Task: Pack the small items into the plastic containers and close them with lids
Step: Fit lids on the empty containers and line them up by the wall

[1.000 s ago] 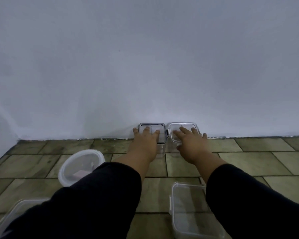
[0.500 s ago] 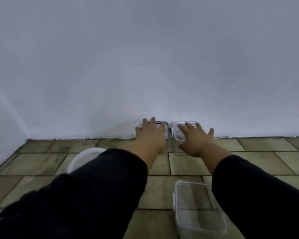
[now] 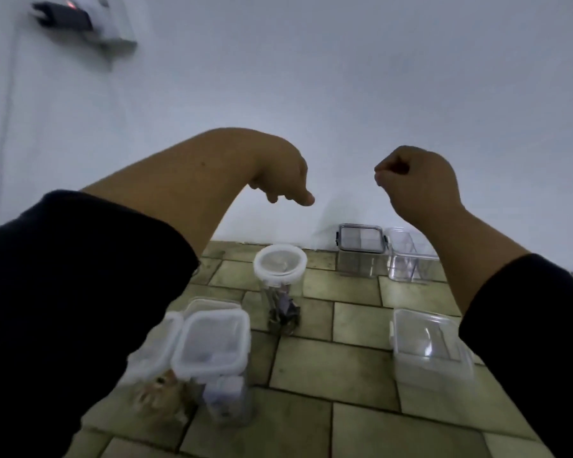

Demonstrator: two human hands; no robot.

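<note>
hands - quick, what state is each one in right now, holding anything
left hand: open, hanging loosely curled, holding nothing
right hand: closed in a fist, nothing visible in it

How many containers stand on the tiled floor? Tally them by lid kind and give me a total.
Round white-lidded container: 1
Square white-lidded containers: 3 (the rear one is mostly hidden)
Grey-rimmed-lid container: 1
All-clear containers: 2
Total: 7
</note>
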